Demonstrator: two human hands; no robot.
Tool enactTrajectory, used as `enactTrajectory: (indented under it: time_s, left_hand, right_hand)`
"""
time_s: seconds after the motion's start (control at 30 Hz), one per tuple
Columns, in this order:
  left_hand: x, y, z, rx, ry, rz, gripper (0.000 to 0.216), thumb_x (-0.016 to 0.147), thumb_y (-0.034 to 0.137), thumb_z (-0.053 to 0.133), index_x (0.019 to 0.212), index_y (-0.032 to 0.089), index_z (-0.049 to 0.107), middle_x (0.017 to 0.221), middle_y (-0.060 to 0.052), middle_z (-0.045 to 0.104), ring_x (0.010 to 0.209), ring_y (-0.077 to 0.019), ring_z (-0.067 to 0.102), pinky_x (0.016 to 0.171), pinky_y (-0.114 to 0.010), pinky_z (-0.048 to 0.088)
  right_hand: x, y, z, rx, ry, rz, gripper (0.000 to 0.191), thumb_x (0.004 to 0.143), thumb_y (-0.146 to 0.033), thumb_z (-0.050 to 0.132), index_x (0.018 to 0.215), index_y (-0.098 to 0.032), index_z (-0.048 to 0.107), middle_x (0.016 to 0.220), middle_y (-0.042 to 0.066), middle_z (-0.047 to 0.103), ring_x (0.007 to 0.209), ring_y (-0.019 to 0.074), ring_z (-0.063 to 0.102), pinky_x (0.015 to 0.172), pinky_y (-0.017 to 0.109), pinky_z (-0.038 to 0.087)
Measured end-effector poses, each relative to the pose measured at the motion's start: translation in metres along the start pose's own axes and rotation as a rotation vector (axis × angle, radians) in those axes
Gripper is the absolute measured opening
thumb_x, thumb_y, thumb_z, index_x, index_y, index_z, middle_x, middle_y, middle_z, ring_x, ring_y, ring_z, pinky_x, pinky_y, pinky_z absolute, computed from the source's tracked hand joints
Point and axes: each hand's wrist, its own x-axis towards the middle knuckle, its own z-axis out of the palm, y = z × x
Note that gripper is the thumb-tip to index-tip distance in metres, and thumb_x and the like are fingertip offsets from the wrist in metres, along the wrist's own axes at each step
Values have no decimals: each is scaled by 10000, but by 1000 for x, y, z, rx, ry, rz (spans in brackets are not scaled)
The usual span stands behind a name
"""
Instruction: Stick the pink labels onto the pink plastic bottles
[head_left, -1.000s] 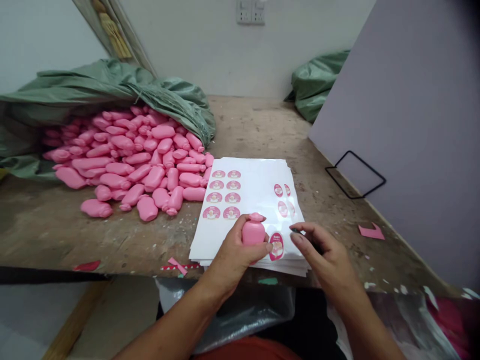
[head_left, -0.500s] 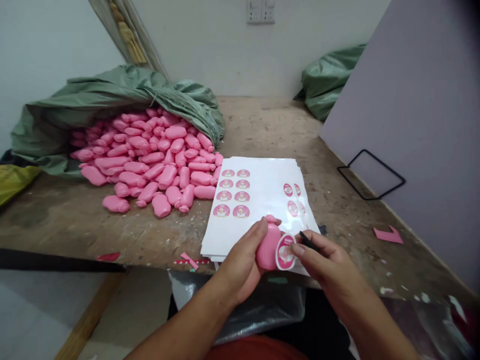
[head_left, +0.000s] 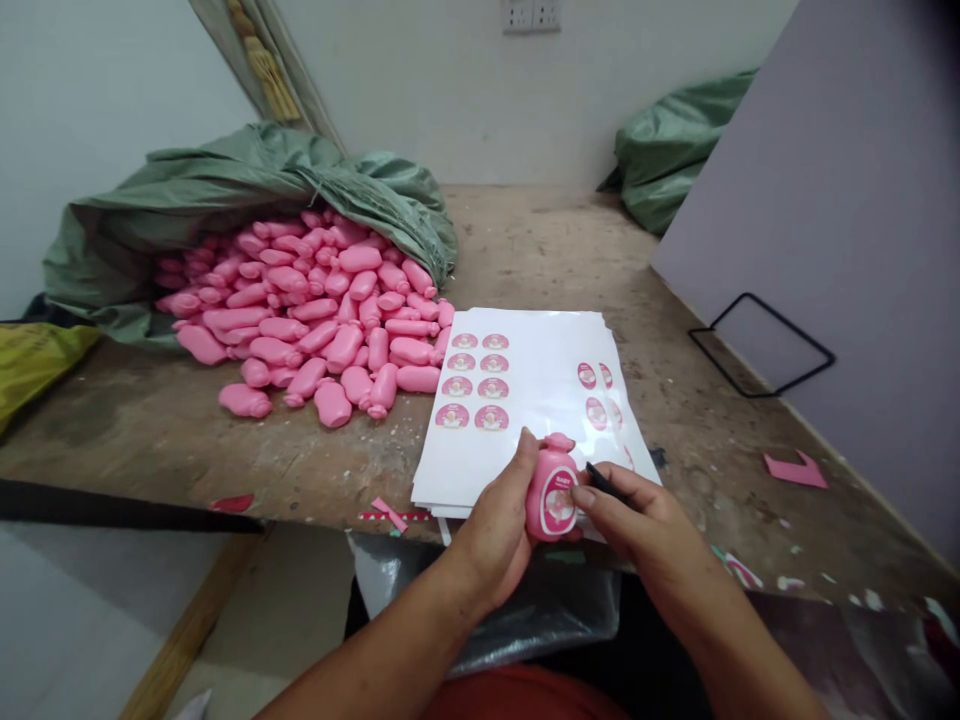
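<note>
My left hand [head_left: 499,525] is wrapped round a small pink plastic bottle [head_left: 538,500], held upright over the table's front edge. An oval pink-and-white sticker [head_left: 559,503] lies against the bottle's front. The thumb of my right hand [head_left: 626,510] touches the sticker's right side. Between the fingers of that hand is a slim black pointed tool [head_left: 606,481], its exact kind unclear and its lower part hidden. Under both hands lies a stack of white sticker sheets [head_left: 540,375], with printed labels at the left and a few ovals at the right.
A green sack [head_left: 225,165] lies open at the left, with many pink bottles [head_left: 315,330] spilling onto the wooden table [head_left: 540,240]. Another green sack [head_left: 660,165] sits at the back right. A black wire frame [head_left: 761,345] leans by the right panel, near a pink scrap [head_left: 796,470].
The sticker has moved left from beside the bottle onto its front, with my right thumb on it. The bottle has turned slightly in my left hand. The camera view has shifted a little.
</note>
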Motion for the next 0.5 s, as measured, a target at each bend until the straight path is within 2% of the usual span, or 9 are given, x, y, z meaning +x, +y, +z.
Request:
enactTrajectory:
  time_s: [0.33,0.5]
  left_hand:
    - [-1,-4,-2,50,6,47,477,889,549,401,1160,189,558,875,-50,605,691,-128,557,582,-232,447]
    - [-5,0,-7,99,-93,57,361,911,438,450,1195,235,542,970,-37,597,798,-134,564,653,-238,464]
  right_hand:
    - [3,3,3,99,28,8,259,656,-403,736,775,-184,664,594,-33,598,566,123,538,546,229,404]
    - [1,-2,4,106,37,17,210,654,-365,747,743,-191,668,556,-54,601,523,100,520,537,215,402]
